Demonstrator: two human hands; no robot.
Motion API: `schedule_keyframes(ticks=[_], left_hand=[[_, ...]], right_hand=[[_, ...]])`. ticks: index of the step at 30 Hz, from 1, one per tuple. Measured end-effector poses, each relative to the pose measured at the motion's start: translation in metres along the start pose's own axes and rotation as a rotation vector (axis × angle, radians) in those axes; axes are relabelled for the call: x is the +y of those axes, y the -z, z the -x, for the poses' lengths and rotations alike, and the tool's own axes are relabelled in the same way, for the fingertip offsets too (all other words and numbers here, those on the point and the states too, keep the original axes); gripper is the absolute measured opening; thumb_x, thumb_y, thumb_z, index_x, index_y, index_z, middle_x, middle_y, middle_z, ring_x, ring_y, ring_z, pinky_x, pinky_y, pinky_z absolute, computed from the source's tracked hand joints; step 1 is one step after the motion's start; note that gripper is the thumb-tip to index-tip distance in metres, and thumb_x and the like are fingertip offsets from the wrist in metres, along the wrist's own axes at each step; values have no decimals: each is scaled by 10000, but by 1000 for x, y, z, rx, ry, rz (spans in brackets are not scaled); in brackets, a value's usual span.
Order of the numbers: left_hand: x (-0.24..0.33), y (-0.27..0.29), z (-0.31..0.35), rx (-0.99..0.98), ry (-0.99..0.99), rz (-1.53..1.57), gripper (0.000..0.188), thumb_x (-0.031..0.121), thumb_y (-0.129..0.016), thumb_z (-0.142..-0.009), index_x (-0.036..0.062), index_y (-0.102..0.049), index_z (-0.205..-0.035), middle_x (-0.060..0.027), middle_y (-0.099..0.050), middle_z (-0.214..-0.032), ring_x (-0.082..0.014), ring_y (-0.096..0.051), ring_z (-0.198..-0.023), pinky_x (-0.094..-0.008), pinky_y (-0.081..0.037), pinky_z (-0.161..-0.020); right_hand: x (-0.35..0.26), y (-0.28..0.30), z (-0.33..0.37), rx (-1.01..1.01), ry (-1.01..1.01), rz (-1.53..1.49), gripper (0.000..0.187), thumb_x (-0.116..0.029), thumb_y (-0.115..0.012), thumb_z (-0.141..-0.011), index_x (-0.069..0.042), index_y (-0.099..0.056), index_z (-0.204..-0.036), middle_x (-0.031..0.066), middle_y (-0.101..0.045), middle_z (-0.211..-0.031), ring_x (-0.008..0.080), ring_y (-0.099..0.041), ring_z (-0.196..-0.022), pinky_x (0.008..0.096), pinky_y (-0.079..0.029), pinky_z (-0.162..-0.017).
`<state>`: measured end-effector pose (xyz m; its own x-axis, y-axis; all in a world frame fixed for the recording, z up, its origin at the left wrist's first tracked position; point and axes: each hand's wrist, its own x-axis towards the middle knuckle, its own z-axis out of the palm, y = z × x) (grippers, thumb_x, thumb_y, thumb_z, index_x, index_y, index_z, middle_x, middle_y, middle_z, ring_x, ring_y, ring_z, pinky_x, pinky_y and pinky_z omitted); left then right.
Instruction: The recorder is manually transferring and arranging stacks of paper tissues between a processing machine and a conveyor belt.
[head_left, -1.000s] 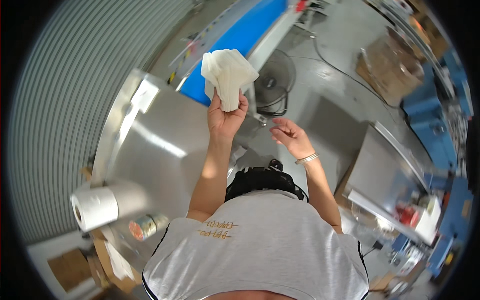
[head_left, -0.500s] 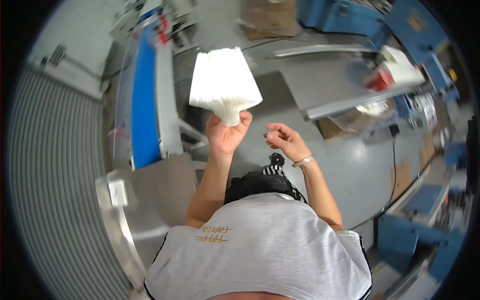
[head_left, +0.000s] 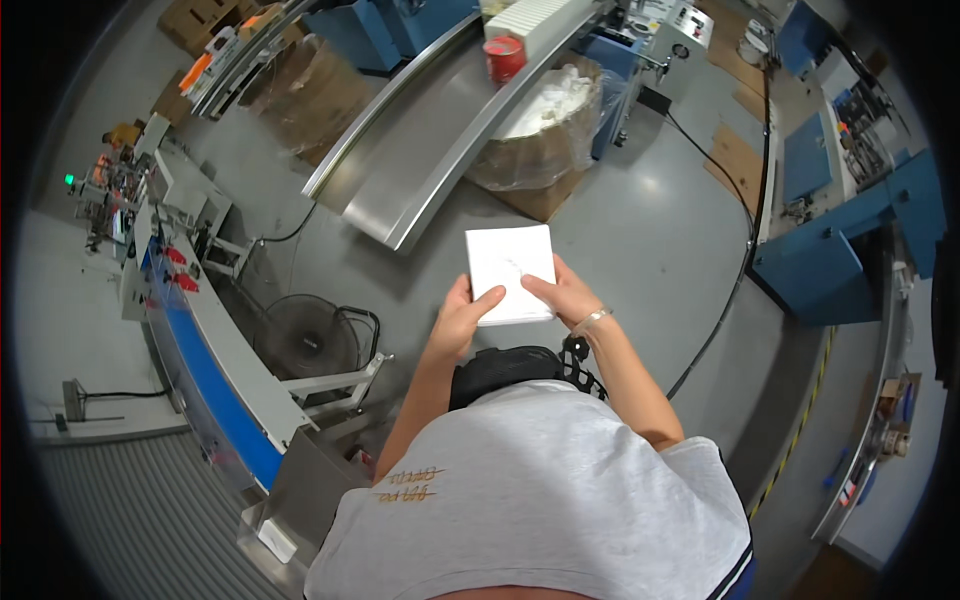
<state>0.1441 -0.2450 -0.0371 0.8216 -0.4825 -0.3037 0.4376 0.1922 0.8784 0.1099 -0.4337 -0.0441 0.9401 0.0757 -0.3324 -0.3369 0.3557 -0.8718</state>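
A squared stack of thin white sheets (head_left: 511, 258) is held in front of my body, its broad face turned up. My left hand (head_left: 461, 317) grips its lower left side, with the thumb lying on top. On the right side my right hand (head_left: 568, 292) is closed on the same stack, thumb also pressed on the upper face. The fingers under the stack are hidden. A silver bracelet (head_left: 593, 319) circles my right wrist.
Ahead stands a sloped steel chute (head_left: 410, 150) bearing a red can (head_left: 505, 58). Beside it is a plastic-lined carton (head_left: 540, 165) of white material. A blue conveyor belt (head_left: 215, 385) and a floor fan (head_left: 305, 335) are at left. A black cable (head_left: 745, 240) crosses the floor at right.
The stack, fanned out and held in my left hand alone, is now squared and lower. My right hand has taken hold of it. My view has turned to the right.
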Motion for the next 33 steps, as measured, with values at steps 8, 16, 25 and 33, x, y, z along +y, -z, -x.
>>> schedule_keyframes(ticks=[8,16,25,33], left_hand=[[-25,-99,-63,-229,357,337,489,234,-505,-962,-51,-356,-1331,-131,-514,-1249,-204,-531,-1133,-338,-437,-955],[-52,-176,-123,-404,447,78,460,273,-479,-974,5,-388,-1337,-101,-524,-1261,-172,-545,-1121,-321,-458,-933],[-59,-170,-237,-116,480,192,497,218,-616,-895,83,-413,-1328,-75,-553,-1235,-233,-563,-1109,-385,-456,-960],[-41,-118,-451,149,339,449,487,358,-469,-962,107,-391,-1372,-79,-505,-1350,-278,-501,-1219,-464,-373,-1037]], right_hand=[[-13,116,40,162,39,-100,771,-252,-681,-847,-6,-230,-1422,152,-433,-1348,225,-441,-1228,347,-376,-1018],[-26,191,56,341,20,4,683,-279,-649,-874,-15,-303,-1401,136,-502,-1284,201,-487,-1180,322,-392,-994],[-21,250,33,498,-124,-230,491,-318,-595,-916,-89,-449,-1325,61,-584,-1156,110,-570,-931,248,-483,-749],[-30,297,-14,771,-236,-350,338,-252,-604,-915,-85,-540,-1201,22,-633,-1024,78,-583,-842,218,-482,-685]])
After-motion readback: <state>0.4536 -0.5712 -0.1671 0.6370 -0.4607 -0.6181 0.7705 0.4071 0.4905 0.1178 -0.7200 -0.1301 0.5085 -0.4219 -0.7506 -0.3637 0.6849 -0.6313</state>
